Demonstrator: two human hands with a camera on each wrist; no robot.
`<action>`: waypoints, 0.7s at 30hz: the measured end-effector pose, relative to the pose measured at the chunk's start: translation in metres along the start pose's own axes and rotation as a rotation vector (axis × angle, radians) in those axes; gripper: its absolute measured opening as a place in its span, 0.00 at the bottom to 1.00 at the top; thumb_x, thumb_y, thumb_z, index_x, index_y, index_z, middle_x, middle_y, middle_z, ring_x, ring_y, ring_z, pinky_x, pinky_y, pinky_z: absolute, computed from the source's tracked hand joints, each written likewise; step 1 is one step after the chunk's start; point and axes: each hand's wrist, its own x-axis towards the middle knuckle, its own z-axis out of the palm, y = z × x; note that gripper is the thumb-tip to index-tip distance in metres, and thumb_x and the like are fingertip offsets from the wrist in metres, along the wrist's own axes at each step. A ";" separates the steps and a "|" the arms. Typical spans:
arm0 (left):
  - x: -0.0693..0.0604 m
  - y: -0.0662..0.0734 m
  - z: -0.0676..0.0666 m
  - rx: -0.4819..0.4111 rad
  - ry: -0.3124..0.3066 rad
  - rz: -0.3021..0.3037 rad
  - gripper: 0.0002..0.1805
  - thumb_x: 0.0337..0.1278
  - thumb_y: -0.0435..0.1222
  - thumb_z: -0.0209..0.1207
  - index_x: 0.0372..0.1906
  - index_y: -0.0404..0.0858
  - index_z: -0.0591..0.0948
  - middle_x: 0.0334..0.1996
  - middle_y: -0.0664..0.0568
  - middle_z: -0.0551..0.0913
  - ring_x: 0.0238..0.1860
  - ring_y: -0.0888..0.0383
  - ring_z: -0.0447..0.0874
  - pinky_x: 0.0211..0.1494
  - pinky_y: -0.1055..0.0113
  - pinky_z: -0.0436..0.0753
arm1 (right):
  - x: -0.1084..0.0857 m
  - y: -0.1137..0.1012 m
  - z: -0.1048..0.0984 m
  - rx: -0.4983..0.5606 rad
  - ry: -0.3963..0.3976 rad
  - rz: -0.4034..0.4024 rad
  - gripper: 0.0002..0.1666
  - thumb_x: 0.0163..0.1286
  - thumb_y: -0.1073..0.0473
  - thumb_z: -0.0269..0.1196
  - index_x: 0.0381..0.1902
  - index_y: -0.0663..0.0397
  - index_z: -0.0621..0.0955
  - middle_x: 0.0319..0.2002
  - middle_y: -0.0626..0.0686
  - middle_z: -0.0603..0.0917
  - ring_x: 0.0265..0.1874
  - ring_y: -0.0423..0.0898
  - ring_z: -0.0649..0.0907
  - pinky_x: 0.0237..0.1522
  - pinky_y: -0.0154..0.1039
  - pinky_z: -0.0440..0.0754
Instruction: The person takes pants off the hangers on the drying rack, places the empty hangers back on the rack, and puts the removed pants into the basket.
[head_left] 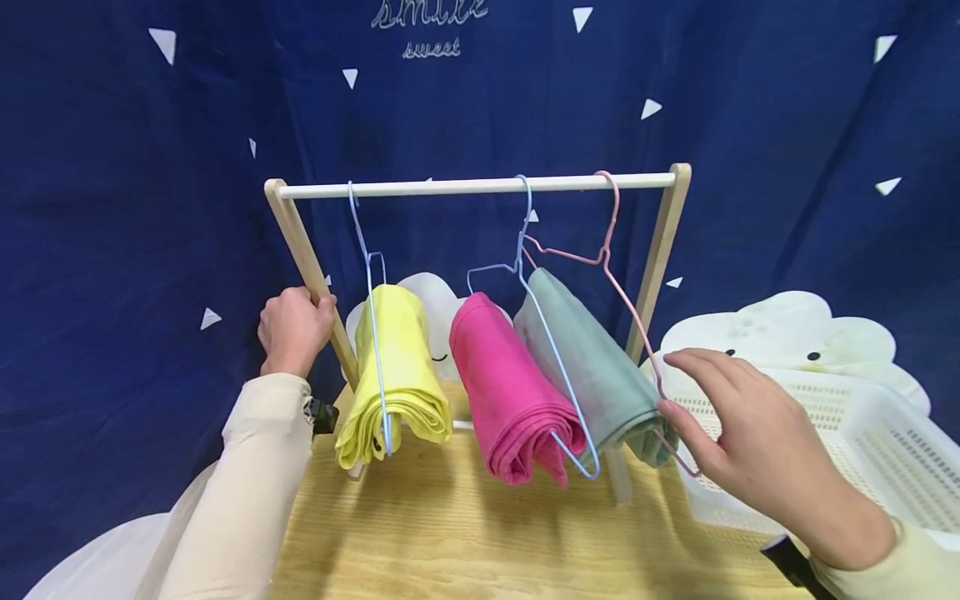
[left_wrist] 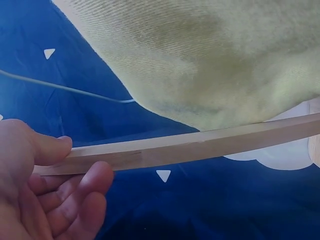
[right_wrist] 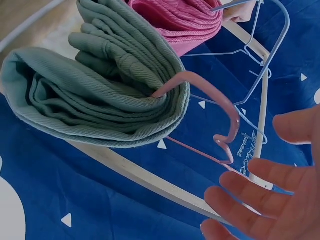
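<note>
Gripping the left upright (head_left: 300, 240) while the right hand (head_left: 750, 425) stands free beside the pink wire hanger (head_left: 627, 302).
Left hand (head_left: 296, 329): clasped round the wood; a firm hold there should limit rocking. Next stand a yellow cloth (head_left: 397, 358) on a blue wire hanger (head_left: 375, 325), then a magenta cloth (head_left: 495, 379) on a second blue wire hanger (head_left: 521, 250); open room shows between the two cloths. A grey-green cloth (head_left: 588, 358) hangs folded over the pink hanger, hooked toward the white rail's (head_left: 465, 187) right end; clearance to the magenta appears tight. Right hand: fingers relaxed, grasping nothing; thumb contact with the wire cannot be told. Handling the wire, not the cloth, would likely protect the fold. Far right, the white basket (head_left: 817, 408) crowds that hand; bare tabletop (head_left: 465, 550) lies on the near side.
</note>
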 end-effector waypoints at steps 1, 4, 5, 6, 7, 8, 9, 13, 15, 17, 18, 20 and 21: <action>0.000 0.000 0.000 0.002 -0.002 -0.002 0.21 0.68 0.46 0.55 0.40 0.31 0.85 0.35 0.35 0.86 0.40 0.37 0.81 0.36 0.49 0.76 | 0.001 0.000 0.000 -0.004 0.000 -0.003 0.31 0.74 0.37 0.53 0.56 0.58 0.80 0.51 0.56 0.84 0.48 0.56 0.83 0.52 0.47 0.72; 0.001 0.001 -0.001 0.013 -0.006 -0.007 0.21 0.68 0.47 0.55 0.40 0.31 0.85 0.36 0.35 0.86 0.41 0.36 0.81 0.39 0.48 0.76 | 0.006 0.000 -0.001 -0.012 -0.004 -0.003 0.26 0.70 0.44 0.59 0.56 0.57 0.80 0.51 0.55 0.84 0.48 0.55 0.83 0.50 0.48 0.73; 0.001 0.001 -0.002 0.017 -0.007 -0.008 0.21 0.68 0.47 0.55 0.40 0.31 0.86 0.36 0.35 0.86 0.42 0.36 0.81 0.39 0.47 0.76 | 0.008 0.000 -0.001 -0.015 -0.009 0.000 0.25 0.68 0.47 0.61 0.56 0.57 0.80 0.50 0.54 0.84 0.49 0.55 0.83 0.50 0.48 0.74; 0.001 0.001 -0.002 0.020 -0.008 -0.007 0.21 0.68 0.47 0.55 0.40 0.31 0.86 0.36 0.34 0.86 0.42 0.36 0.81 0.39 0.47 0.76 | 0.010 0.000 -0.002 -0.016 -0.016 0.008 0.24 0.66 0.50 0.63 0.56 0.56 0.79 0.50 0.54 0.84 0.49 0.55 0.83 0.49 0.49 0.75; 0.001 0.000 -0.002 0.022 -0.008 -0.007 0.21 0.68 0.47 0.55 0.39 0.31 0.86 0.36 0.34 0.86 0.42 0.35 0.81 0.39 0.47 0.76 | 0.013 0.000 -0.003 -0.015 -0.029 0.021 0.24 0.63 0.53 0.66 0.56 0.56 0.79 0.50 0.54 0.84 0.49 0.55 0.83 0.49 0.50 0.76; 0.001 0.000 -0.002 0.024 -0.007 -0.005 0.22 0.68 0.47 0.55 0.39 0.31 0.86 0.36 0.34 0.86 0.42 0.35 0.81 0.39 0.47 0.76 | 0.015 0.000 -0.004 -0.013 -0.043 0.038 0.26 0.61 0.56 0.67 0.56 0.57 0.79 0.50 0.54 0.84 0.49 0.55 0.83 0.48 0.51 0.76; 0.001 0.000 -0.003 0.024 -0.006 -0.003 0.22 0.68 0.47 0.55 0.38 0.31 0.86 0.35 0.34 0.86 0.42 0.35 0.81 0.38 0.47 0.76 | 0.017 0.000 -0.005 -0.011 -0.061 0.056 0.26 0.59 0.57 0.68 0.56 0.57 0.79 0.50 0.55 0.85 0.49 0.55 0.83 0.47 0.52 0.77; 0.001 -0.001 -0.003 0.023 -0.004 0.002 0.22 0.68 0.48 0.55 0.36 0.31 0.85 0.34 0.34 0.86 0.41 0.35 0.81 0.37 0.47 0.76 | 0.026 0.001 -0.007 0.006 -0.136 0.111 0.27 0.60 0.58 0.69 0.57 0.58 0.78 0.51 0.56 0.85 0.46 0.54 0.84 0.45 0.55 0.79; 0.001 -0.001 -0.002 0.025 -0.004 0.003 0.22 0.68 0.48 0.55 0.36 0.31 0.85 0.34 0.34 0.86 0.41 0.35 0.81 0.36 0.47 0.75 | 0.029 0.002 -0.007 0.017 -0.167 0.128 0.26 0.61 0.57 0.69 0.57 0.57 0.78 0.51 0.57 0.85 0.44 0.53 0.85 0.43 0.56 0.80; 0.001 -0.001 -0.001 0.024 -0.006 0.003 0.22 0.68 0.47 0.54 0.36 0.30 0.85 0.34 0.34 0.86 0.41 0.35 0.81 0.36 0.47 0.76 | 0.032 0.004 -0.007 0.032 -0.188 0.143 0.25 0.63 0.56 0.68 0.57 0.56 0.78 0.51 0.57 0.86 0.44 0.53 0.86 0.43 0.56 0.81; 0.001 -0.001 0.000 0.024 -0.008 0.002 0.23 0.68 0.47 0.54 0.36 0.30 0.85 0.34 0.34 0.86 0.41 0.35 0.81 0.36 0.47 0.76 | 0.033 0.005 -0.007 0.041 -0.196 0.153 0.24 0.63 0.56 0.68 0.56 0.55 0.78 0.51 0.57 0.86 0.44 0.54 0.86 0.42 0.56 0.81; 0.001 -0.001 0.000 0.026 -0.007 0.002 0.23 0.68 0.47 0.54 0.36 0.30 0.85 0.34 0.34 0.86 0.41 0.35 0.81 0.37 0.47 0.76 | 0.036 0.007 -0.006 0.062 -0.221 0.172 0.23 0.65 0.55 0.67 0.57 0.54 0.78 0.51 0.56 0.86 0.44 0.54 0.87 0.41 0.55 0.82; 0.002 -0.001 0.000 0.029 -0.007 0.003 0.23 0.68 0.47 0.54 0.37 0.30 0.85 0.35 0.34 0.86 0.41 0.35 0.81 0.37 0.47 0.76 | 0.038 0.008 -0.005 0.071 -0.238 0.178 0.23 0.65 0.55 0.66 0.57 0.54 0.78 0.51 0.56 0.86 0.44 0.54 0.87 0.40 0.54 0.82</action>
